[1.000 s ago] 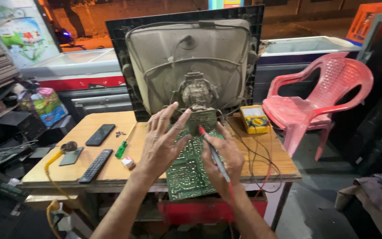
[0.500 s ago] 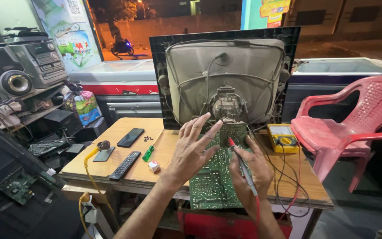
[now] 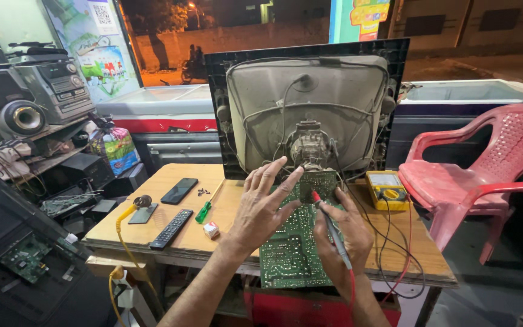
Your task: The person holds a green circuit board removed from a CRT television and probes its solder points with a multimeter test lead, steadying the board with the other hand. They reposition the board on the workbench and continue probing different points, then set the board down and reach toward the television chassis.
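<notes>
An opened tube television (image 3: pixel 310 109) stands on a wooden table (image 3: pixel 171 242) with its grey picture tube facing me. A green circuit board (image 3: pixel 292 248) hangs from it toward the table's front edge. My left hand (image 3: pixel 261 209) rests flat on the board's left side, fingers spread. My right hand (image 3: pixel 340 236) holds a red meter probe (image 3: pixel 331 227) like a pen, its tip touching the small board (image 3: pixel 319 184) at the tube's neck. Red and black leads run to a yellow multimeter (image 3: pixel 387 189) at the right.
On the table's left lie a black phone (image 3: pixel 179 190), a black remote (image 3: pixel 171 228), a green screwdriver (image 3: pixel 204 212), several screws and a soldering iron stand (image 3: pixel 142 209). A red plastic chair (image 3: pixel 479 175) stands right. Stereo gear (image 3: pixel 31 97) and loose electronics crowd the left.
The view has swung left and come closer, showing more of the stereo shelf. Both hands stay on the board, and the probe keeps its place by the tube neck.
</notes>
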A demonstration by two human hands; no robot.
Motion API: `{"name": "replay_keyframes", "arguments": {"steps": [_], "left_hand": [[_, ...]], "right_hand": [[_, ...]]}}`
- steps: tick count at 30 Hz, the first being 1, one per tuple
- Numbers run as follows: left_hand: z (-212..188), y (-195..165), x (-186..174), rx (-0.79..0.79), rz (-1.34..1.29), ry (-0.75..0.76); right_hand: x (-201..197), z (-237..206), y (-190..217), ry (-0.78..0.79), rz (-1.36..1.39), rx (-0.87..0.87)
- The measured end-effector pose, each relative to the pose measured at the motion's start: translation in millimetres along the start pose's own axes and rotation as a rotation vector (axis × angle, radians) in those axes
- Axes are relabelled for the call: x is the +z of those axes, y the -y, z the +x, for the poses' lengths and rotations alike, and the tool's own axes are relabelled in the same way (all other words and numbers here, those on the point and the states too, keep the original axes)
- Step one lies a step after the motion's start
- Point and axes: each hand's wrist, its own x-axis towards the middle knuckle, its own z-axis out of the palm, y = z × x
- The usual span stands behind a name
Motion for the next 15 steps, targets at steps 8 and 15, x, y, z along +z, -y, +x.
{"name": "replay_keyframes", "arguments": {"steps": [8, 15], "left_hand": [[3, 4, 4, 0.001, 0.011, 0.003], [4, 2, 4, -0.008, 0.004, 0.015]], "right_hand": [[6, -8, -14, -0.059, 0.151, 0.134], [9, -19, -27, -0.088, 0.450, 0.266]]}}
